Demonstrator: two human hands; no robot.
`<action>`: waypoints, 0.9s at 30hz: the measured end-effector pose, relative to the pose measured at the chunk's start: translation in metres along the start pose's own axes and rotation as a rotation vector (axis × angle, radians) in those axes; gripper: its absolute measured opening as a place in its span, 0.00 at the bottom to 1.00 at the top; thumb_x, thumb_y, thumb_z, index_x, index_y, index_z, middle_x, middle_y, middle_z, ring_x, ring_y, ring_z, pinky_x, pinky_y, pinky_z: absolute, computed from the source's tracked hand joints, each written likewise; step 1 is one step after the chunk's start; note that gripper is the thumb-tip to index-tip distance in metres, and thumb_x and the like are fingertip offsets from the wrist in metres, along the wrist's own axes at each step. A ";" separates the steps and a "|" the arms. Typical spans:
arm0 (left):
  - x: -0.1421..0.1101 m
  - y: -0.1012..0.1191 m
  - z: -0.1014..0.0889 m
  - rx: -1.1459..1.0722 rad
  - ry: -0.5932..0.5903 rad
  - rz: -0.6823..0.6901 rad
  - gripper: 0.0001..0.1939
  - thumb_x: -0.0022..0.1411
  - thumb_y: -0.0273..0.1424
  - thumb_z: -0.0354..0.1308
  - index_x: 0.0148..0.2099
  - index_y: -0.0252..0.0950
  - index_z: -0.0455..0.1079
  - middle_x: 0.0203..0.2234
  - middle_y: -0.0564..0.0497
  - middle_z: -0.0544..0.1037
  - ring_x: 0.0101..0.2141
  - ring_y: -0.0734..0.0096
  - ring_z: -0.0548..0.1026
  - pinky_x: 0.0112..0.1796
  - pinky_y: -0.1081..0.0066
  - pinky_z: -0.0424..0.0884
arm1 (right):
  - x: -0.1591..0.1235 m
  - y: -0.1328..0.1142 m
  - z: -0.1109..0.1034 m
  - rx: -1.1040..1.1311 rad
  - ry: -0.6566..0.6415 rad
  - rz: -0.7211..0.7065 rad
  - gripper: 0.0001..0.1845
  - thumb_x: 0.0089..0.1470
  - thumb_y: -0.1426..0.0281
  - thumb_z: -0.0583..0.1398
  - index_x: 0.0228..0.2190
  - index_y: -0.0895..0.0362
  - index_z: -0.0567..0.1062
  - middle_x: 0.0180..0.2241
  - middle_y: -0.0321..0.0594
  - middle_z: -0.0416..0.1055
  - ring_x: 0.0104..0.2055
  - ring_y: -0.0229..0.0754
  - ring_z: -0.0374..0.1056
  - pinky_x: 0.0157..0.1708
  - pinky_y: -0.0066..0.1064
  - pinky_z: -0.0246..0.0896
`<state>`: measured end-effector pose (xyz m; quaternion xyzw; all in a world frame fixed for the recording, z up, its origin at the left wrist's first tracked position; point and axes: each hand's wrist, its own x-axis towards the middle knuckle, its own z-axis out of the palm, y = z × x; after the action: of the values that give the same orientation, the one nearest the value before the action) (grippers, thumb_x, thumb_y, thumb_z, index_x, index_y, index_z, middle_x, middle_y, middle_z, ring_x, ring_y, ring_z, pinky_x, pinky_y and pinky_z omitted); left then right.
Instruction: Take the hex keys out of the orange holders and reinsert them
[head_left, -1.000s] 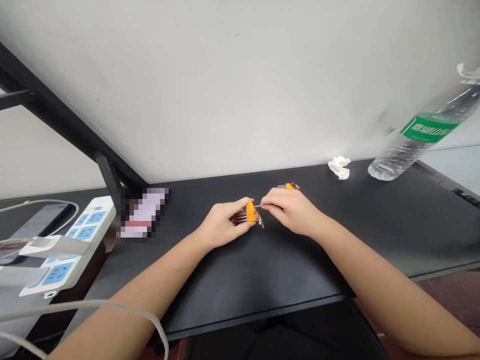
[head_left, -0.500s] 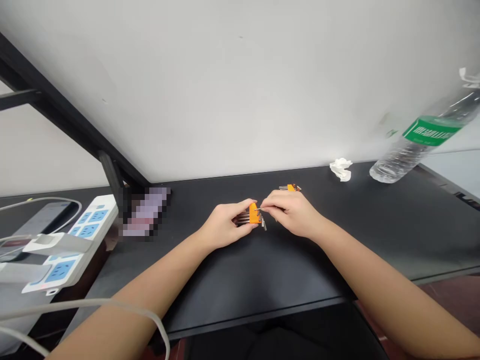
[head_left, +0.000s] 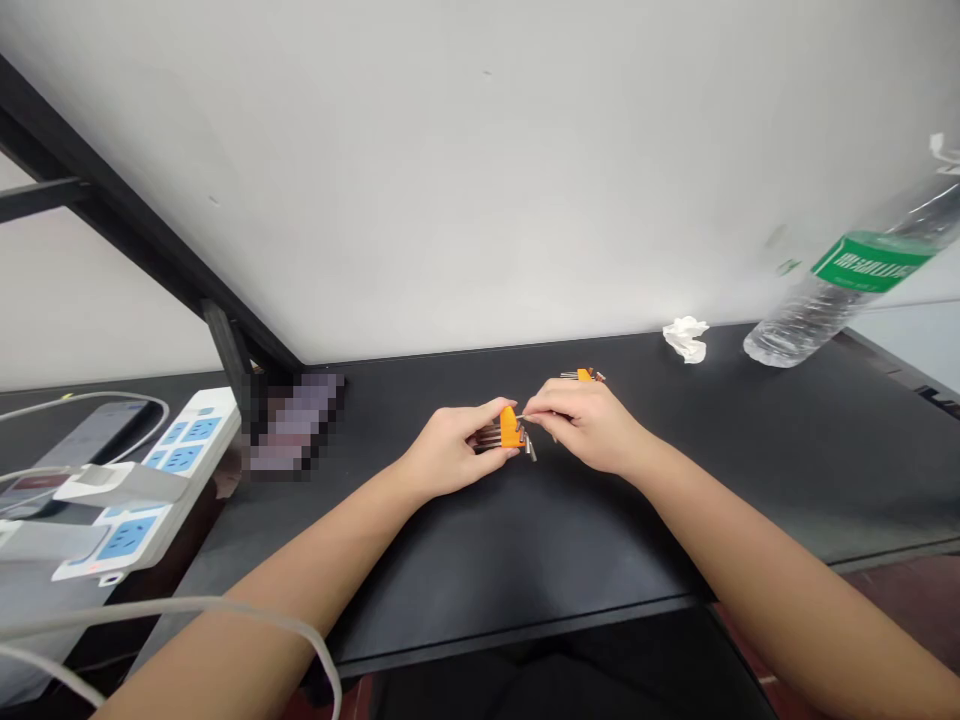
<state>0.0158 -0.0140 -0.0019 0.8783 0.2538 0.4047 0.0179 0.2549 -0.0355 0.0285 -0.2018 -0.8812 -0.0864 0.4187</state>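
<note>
My left hand [head_left: 450, 450] is closed around an orange holder of hex keys [head_left: 510, 430], held just above the black table [head_left: 525, 540]. My right hand [head_left: 581, 425] pinches one thin metal hex key [head_left: 529, 417] at the holder's top, fingers pressed together. Behind my right hand a second orange hex key set [head_left: 581, 375] lies on the table.
A crumpled white tissue [head_left: 686, 337] and a clear water bottle with a green label [head_left: 847, 285] stand at the back right. A white power strip with blue sockets [head_left: 150, 480] and white cables [head_left: 225, 620] sit at the left, beside a black frame post [head_left: 232, 360].
Both hands have stayed together on the holder and key; the view has shifted slightly, so everything sits a little to the right.
</note>
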 end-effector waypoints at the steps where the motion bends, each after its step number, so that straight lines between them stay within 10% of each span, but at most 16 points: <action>1: 0.000 0.003 0.000 0.014 -0.014 0.000 0.17 0.63 0.36 0.63 0.54 0.41 0.73 0.29 0.57 0.77 0.26 0.80 0.70 0.31 0.79 0.69 | 0.000 -0.001 0.001 0.024 -0.019 0.006 0.11 0.67 0.74 0.55 0.36 0.55 0.77 0.33 0.39 0.73 0.34 0.39 0.69 0.37 0.32 0.64; 5: 0.000 0.006 0.001 0.050 0.010 0.038 0.14 0.65 0.36 0.61 0.51 0.40 0.74 0.26 0.58 0.74 0.24 0.80 0.67 0.29 0.78 0.66 | 0.002 -0.009 0.009 0.147 -0.154 0.110 0.08 0.68 0.68 0.56 0.47 0.54 0.72 0.42 0.41 0.69 0.42 0.41 0.69 0.43 0.34 0.67; 19: 0.003 -0.001 0.005 0.333 0.134 0.027 0.07 0.61 0.33 0.62 0.34 0.37 0.68 0.24 0.55 0.74 0.24 0.75 0.70 0.26 0.74 0.62 | 0.004 -0.025 0.029 -0.003 -0.298 0.301 0.46 0.61 0.50 0.62 0.70 0.50 0.49 0.57 0.52 0.63 0.49 0.52 0.71 0.45 0.44 0.69; 27: 0.002 0.002 -0.004 0.392 0.188 -0.027 0.10 0.65 0.35 0.58 0.48 0.41 0.70 0.33 0.54 0.79 0.31 0.73 0.75 0.33 0.75 0.67 | 0.004 -0.021 0.026 0.087 -0.150 0.309 0.08 0.67 0.66 0.56 0.47 0.53 0.70 0.44 0.41 0.75 0.42 0.43 0.72 0.43 0.36 0.68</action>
<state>0.0150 -0.0158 0.0034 0.8198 0.3400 0.4275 -0.1717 0.2256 -0.0455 0.0155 -0.3223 -0.8714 0.0322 0.3685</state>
